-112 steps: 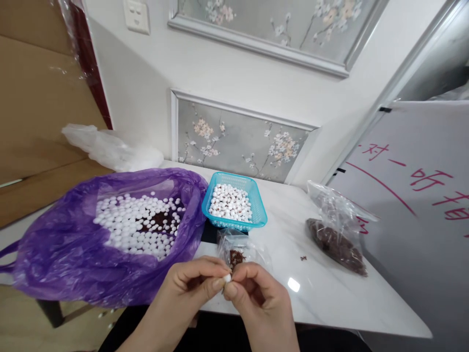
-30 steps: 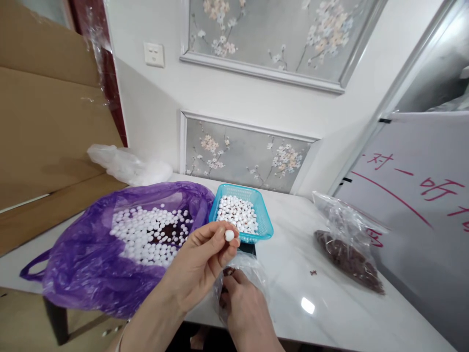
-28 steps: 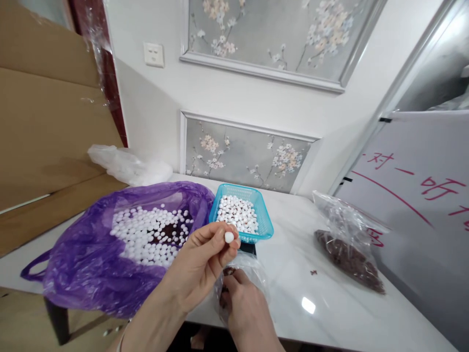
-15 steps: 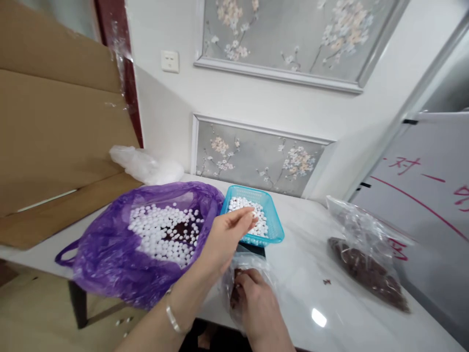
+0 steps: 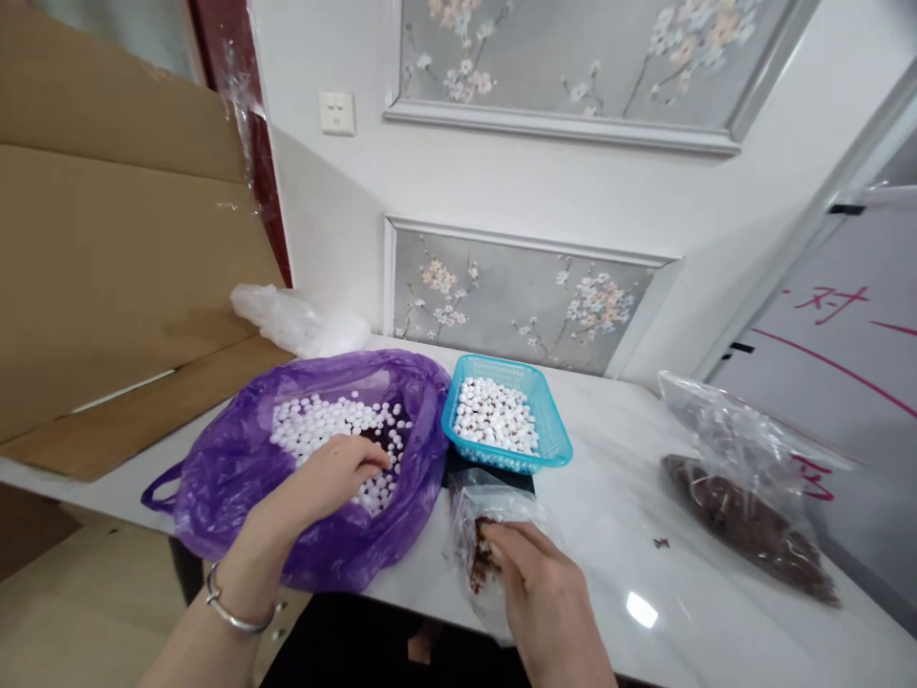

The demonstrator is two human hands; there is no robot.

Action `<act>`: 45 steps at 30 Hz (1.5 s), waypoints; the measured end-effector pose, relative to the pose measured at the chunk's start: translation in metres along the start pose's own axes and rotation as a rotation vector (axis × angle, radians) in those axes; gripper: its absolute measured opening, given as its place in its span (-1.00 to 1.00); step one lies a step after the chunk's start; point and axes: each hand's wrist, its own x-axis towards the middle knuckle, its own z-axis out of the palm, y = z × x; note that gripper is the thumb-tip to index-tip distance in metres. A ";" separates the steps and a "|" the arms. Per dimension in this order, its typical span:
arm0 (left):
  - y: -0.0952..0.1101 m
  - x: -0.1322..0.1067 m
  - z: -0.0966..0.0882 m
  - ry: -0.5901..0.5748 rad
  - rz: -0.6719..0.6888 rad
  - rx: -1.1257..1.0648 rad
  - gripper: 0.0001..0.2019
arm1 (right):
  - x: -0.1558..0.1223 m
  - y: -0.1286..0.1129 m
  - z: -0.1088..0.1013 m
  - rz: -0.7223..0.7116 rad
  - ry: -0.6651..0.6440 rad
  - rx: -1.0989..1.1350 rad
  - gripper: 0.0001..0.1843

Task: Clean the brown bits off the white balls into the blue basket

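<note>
My left hand (image 5: pixel 336 475) reaches over the purple plastic bag (image 5: pixel 236 497), its fingers pinched together among small white balls (image 5: pixel 308 425). Whether a ball sits between the fingertips is hidden. My right hand (image 5: pixel 537 573) dips into the mouth of a small clear plastic bag (image 5: pixel 494 492), with thumb and fingers closed at the small brown pieces (image 5: pixel 481 564) inside. Just what it pinches cannot be made out. Behind that bag stands a blue plastic basket (image 5: pixel 555 430) holding many white balls with brown bits among them.
A clear bag of brown pieces (image 5: pixel 752 516) lies at the right by a whiteboard (image 5: pixel 852 382). A few loose brown pieces (image 5: pixel 660 543) lie on the white table (image 5: pixel 608 497). Cardboard (image 5: pixel 121 287) stands at the left, near a crumpled white plastic bag (image 5: pixel 308 325).
My left hand has moved from above the blue basket leftward to the balls in the purple bag. My right hand stays at the small clear bag. The view has shifted slightly.
</note>
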 end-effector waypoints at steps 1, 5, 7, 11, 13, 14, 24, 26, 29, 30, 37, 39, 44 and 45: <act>-0.003 -0.004 0.003 -0.016 -0.006 0.048 -0.79 | -0.001 -0.002 0.000 0.013 0.030 0.031 -0.62; -0.007 -0.005 0.019 -0.073 -0.020 0.198 -0.78 | -0.004 -0.010 -0.004 0.050 0.144 0.153 -0.78; -0.007 -0.003 0.024 -0.083 -0.032 0.250 -0.79 | -0.005 -0.013 -0.008 0.078 0.149 0.266 -0.82; -0.007 0.001 0.026 -0.080 -0.055 0.314 -0.79 | -0.005 -0.016 -0.013 0.299 0.125 0.607 -0.83; -0.007 0.001 0.027 -0.076 -0.062 0.326 -0.79 | -0.004 -0.017 -0.014 0.374 0.139 0.752 -0.80; -0.006 0.001 0.028 -0.072 -0.063 0.325 -0.79 | -0.003 -0.018 -0.014 0.395 0.144 0.799 -0.79; 0.029 -0.017 0.020 0.246 -0.036 -0.084 -0.79 | -0.002 -0.019 -0.021 0.450 0.178 1.028 -0.88; 0.046 -0.028 0.027 0.220 -0.064 -0.455 -0.80 | -0.003 -0.021 -0.022 0.464 0.148 1.105 -0.88; 0.071 -0.042 0.042 0.017 -0.100 -0.939 -0.85 | -0.004 -0.027 -0.023 0.481 0.110 1.227 -0.85; 0.078 -0.044 0.047 -0.046 -0.100 -1.026 -0.87 | -0.005 -0.029 -0.024 0.480 0.103 1.256 -0.84; 0.092 -0.048 0.060 -0.123 -0.099 -1.183 -0.88 | -0.005 -0.032 -0.027 0.432 0.056 1.324 -0.81; 0.090 -0.047 0.061 -0.111 -0.107 -1.178 -0.88 | -0.004 -0.030 -0.027 0.440 0.044 1.325 -0.82; 0.092 -0.046 0.062 -0.140 -0.108 -1.208 -0.90 | -0.004 -0.027 -0.025 0.371 0.029 1.327 -0.93; 0.093 -0.047 0.062 -0.143 -0.114 -1.221 -0.90 | -0.004 -0.027 -0.025 0.349 0.030 1.338 -0.94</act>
